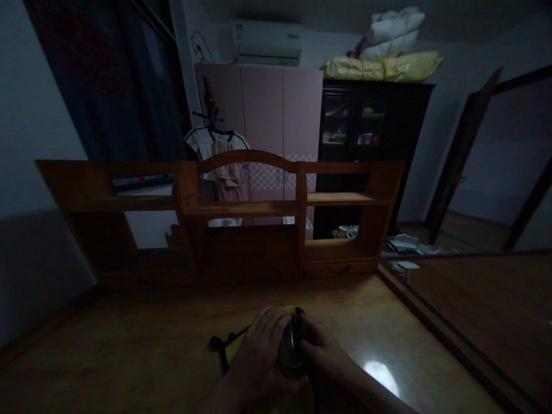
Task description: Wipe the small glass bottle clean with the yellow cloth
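Observation:
Near the front of the wooden desk, my left hand (261, 345) curls over the left side of a dark, glossy, rounded object (290, 352). Its fingers lie across the top of it. From the other side, my right hand (319, 342) grips the same object, thumb and fingers closed on its edge. The dim light hides what kind of object it is. Beneath both hands lies a yellow cloth item with black edging (234, 347), perhaps a pouch, with a black knob-like end sticking out at the left. My hands cover much of it.
A wooden shelf unit (245, 210) stands along the back of the desk (142, 339). Beyond it are a pink wardrobe (263, 121), a dark cabinet (409, 132) and clothes on a stand (228, 155). A raised wooden edge (431, 333) runs along the right side.

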The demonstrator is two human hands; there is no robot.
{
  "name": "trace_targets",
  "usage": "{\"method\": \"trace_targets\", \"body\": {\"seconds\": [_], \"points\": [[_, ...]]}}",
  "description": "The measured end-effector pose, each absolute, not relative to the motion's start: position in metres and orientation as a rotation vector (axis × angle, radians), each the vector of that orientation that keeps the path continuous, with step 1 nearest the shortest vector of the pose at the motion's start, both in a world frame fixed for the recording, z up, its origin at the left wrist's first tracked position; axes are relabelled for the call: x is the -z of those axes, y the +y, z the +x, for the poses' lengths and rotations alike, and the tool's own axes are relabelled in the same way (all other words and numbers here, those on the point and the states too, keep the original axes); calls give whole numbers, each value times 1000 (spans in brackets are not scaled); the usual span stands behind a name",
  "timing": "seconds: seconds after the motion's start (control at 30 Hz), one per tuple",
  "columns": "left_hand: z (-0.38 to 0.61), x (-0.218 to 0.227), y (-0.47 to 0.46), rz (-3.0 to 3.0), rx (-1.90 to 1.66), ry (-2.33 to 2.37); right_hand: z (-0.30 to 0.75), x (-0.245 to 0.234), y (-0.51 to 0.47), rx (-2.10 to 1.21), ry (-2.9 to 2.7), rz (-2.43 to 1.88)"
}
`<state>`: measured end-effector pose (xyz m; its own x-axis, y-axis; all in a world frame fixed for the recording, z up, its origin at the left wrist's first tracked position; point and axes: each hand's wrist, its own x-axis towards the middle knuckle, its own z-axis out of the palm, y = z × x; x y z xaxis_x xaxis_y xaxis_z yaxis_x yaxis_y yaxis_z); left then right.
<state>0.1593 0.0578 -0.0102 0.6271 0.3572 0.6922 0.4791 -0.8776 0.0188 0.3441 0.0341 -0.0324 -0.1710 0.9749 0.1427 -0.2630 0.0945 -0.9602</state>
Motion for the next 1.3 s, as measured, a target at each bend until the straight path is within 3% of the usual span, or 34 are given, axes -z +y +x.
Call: {"method": "trace_targets", "body": {"seconds": [0.5, 1.3], "points": [[158, 15, 59, -2649, 1181, -928, 345, 15, 30, -1342, -1226, -822], [161, 15, 55, -2681, 1079, -685, 341, 29, 29, -1210, -1204, -894]]}}
